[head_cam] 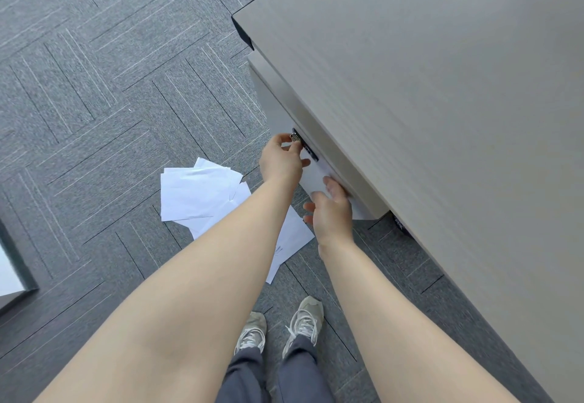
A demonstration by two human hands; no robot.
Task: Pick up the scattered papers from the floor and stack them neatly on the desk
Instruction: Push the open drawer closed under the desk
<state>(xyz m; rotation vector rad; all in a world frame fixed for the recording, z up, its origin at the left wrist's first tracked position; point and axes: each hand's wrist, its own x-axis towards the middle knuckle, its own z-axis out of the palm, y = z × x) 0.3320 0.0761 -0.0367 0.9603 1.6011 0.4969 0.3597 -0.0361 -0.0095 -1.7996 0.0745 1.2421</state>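
Several white papers (196,191) lie overlapped on the grey carpet left of my arms, and another sheet (292,238) lies between my forearms. One white sheet (314,178) leans against the front of the cabinet under the desk (442,86). My right hand (331,213) grips this sheet's lower part, fingers on top and thumb at its edge. My left hand (281,162) is at the sheet's upper corner. Its thumb and forefinger are pinched right beside a silver key (295,137) in the cabinet lock, and I cannot tell what they hold.
The grey cabinet (271,102) stands under the desk's near edge, with a black castor (399,222) behind it. A dark-framed panel (15,270) sits at the left edge. My shoes (281,326) stand on the carpet below the papers.
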